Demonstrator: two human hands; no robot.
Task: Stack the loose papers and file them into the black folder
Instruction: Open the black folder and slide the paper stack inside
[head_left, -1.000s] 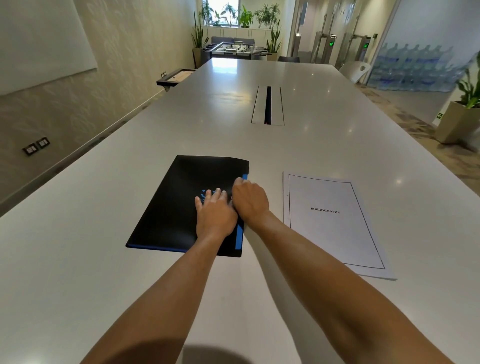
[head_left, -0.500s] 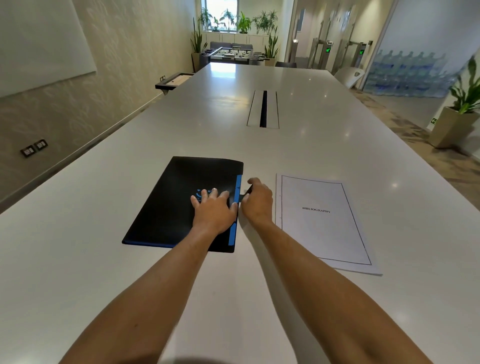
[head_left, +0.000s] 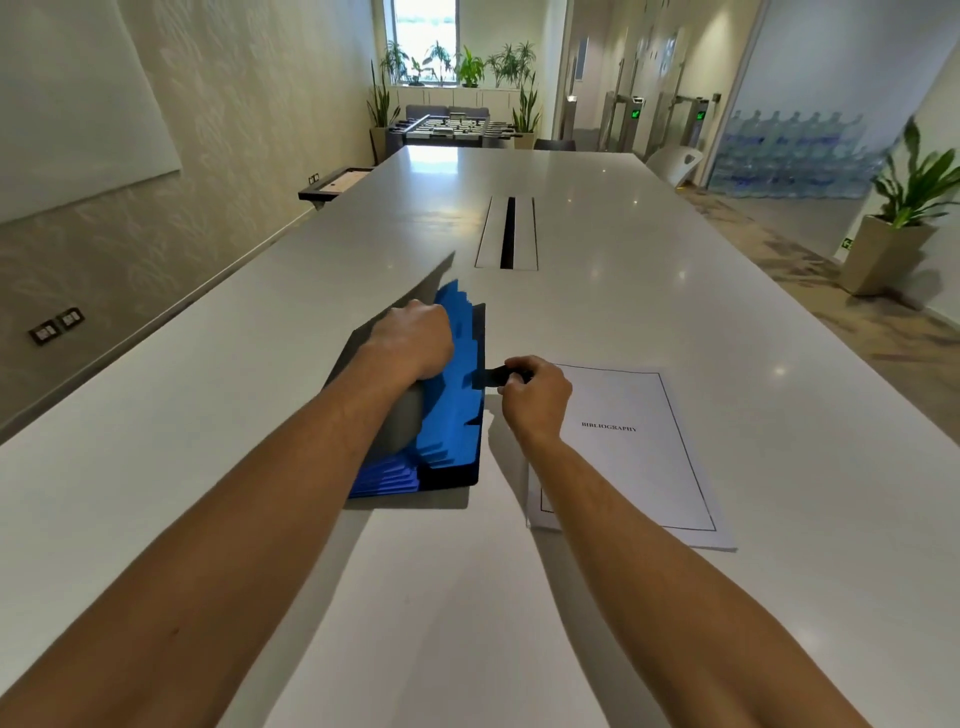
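On a white surface (head_left: 571, 291), the left hand (head_left: 413, 343) lifts the black folder (head_left: 452, 415) cover, fingers curled round its edge; the right hand (head_left: 535, 392) pinches its black tab (head_left: 491, 375); papers (head_left: 639, 447) lie just right; opening wide and holding steady would ease filing.

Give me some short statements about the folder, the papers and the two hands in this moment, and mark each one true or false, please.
1. The black folder is open, its blue dividers showing. True.
2. The right hand holds the papers. False: it pinches the folder's black tab.
3. The papers lie on the table, right of the folder. True.
4. The left hand rests flat on the table. False: it holds the folder's cover up.
5. The top sheet reads BIBLIOGRAPHY. True.
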